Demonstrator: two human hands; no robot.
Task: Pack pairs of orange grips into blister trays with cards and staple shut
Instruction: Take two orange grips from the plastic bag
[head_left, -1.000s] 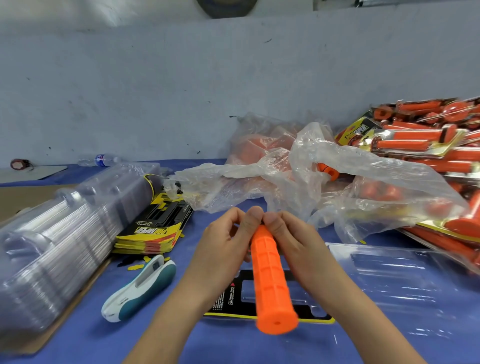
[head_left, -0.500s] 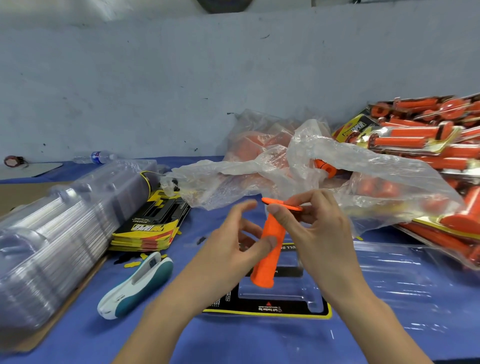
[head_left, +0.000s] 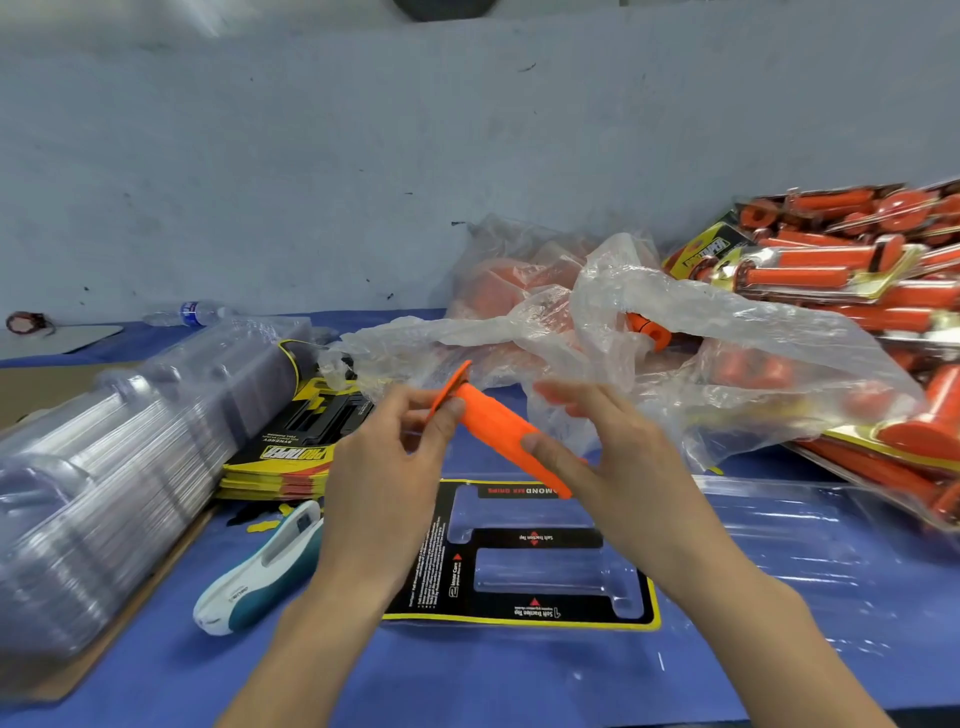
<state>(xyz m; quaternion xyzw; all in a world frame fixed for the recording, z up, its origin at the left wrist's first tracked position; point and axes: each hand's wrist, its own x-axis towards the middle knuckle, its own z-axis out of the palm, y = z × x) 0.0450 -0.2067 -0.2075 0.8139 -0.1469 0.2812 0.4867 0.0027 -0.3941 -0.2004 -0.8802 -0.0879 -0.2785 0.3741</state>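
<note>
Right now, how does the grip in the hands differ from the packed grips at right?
The orange grip is bare; the packed grips sit in carded blisters. The left hand and right hand hold the orange grip up; the packed grips lie piled. Both are orange.

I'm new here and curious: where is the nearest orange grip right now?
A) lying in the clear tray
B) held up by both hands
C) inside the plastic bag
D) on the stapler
B: the left hand pinches the orange grip near its flange, and the right hand holds its other end.
</note>
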